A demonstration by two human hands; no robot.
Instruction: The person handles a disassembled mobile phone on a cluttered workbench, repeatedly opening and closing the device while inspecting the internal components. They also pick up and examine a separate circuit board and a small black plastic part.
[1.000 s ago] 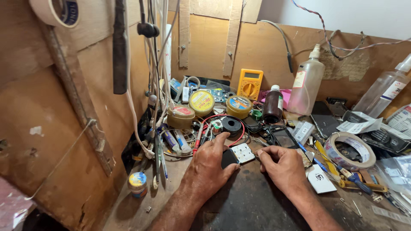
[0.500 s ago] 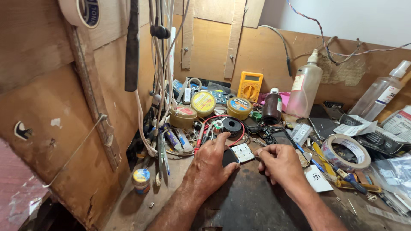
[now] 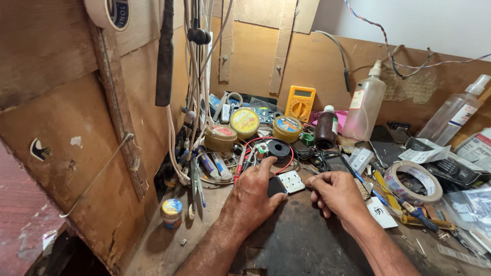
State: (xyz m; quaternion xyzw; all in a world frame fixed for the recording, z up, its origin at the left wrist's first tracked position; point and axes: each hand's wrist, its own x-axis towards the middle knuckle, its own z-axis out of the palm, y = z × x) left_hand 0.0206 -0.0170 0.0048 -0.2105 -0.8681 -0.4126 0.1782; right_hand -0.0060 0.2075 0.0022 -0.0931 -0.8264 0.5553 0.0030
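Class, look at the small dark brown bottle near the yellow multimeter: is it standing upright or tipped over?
Upright. The dark brown bottle stands on its base with its white cap on top, right of the yellow multimeter.

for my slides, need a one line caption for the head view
Left hand and right hand meet at a small white device on a cluttered workbench, near a yellow multimeter.

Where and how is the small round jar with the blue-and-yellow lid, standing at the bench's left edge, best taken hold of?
Probably by its short round sides just under the lid, coming from above. The small round jar with the blue-and-yellow lid stands upright and apart from the clutter, with bare worn wooden benchtop around it, so fingers can close on opposite sides. The left hand is nearer.
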